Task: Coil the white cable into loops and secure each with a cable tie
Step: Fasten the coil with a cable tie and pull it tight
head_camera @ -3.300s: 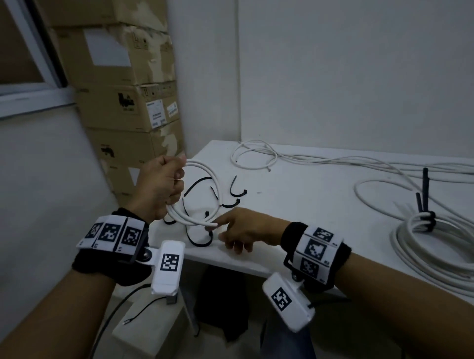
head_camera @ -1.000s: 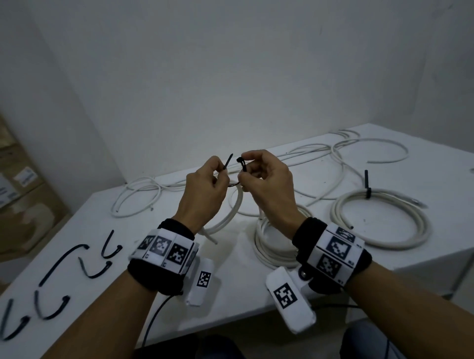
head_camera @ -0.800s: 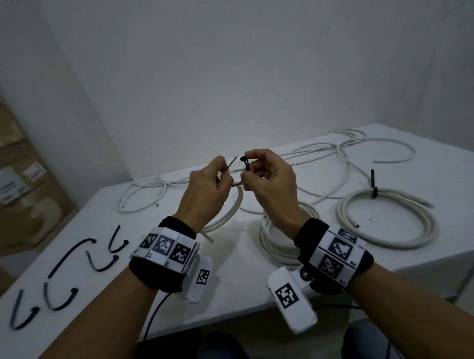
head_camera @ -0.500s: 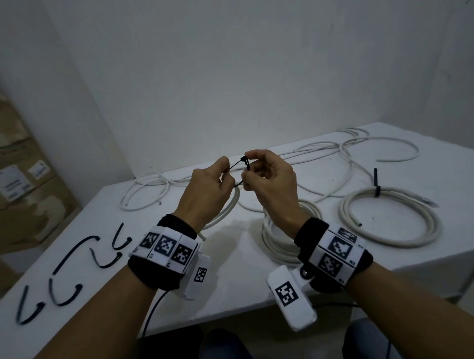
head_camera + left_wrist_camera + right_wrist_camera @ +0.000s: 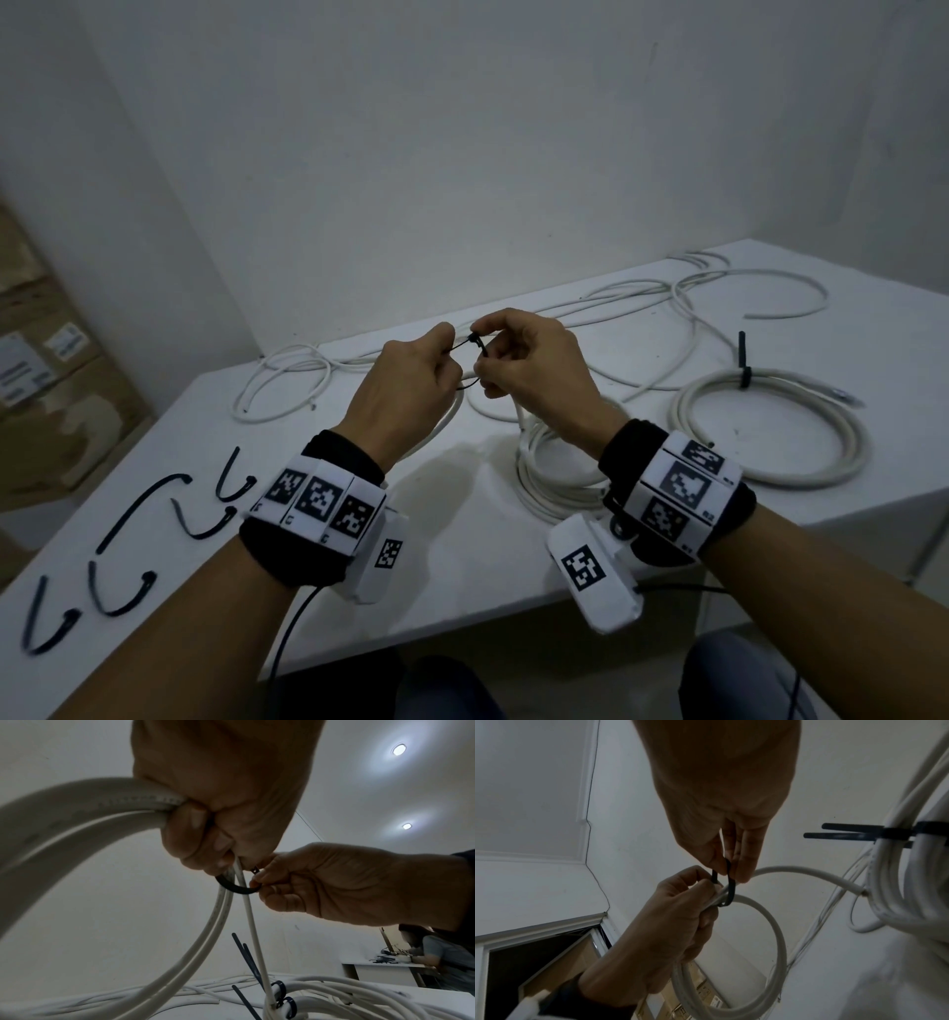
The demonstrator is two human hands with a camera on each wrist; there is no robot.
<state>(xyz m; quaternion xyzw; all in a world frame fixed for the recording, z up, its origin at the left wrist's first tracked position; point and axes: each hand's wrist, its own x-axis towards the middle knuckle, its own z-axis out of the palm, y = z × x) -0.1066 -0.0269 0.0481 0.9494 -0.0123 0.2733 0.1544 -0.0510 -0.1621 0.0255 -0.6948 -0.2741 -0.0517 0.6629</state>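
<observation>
Above the white table (image 5: 462, 555), my left hand (image 5: 445, 354) grips a small coil of white cable (image 5: 448, 417) and pinches one end of a black cable tie (image 5: 475, 340). My right hand (image 5: 490, 354) pinches the tie's head and strap close beside it. In the left wrist view the tie (image 5: 237, 888) curves under the cable strands (image 5: 77, 805) from my left hand (image 5: 205, 845) to my right hand (image 5: 259, 880). The right wrist view shows the tie (image 5: 731, 891) wrapped round the coil (image 5: 779, 933) between my right hand (image 5: 731, 870) and left hand (image 5: 706, 890).
A tied coil (image 5: 770, 478) lies at the right and another coil (image 5: 554, 483) under my right wrist. Loose cable (image 5: 667, 303) runs along the wall. Several spare ties (image 5: 144, 506) lie at the left end. Cardboard boxes (image 5: 46, 390) stand beyond. A person (image 5: 442, 959) sits at a distant table.
I have picked up a tie at the table's left end and turned right. Over the last second my hands have drawn closer and the tie's loop round the coil has shrunk.
</observation>
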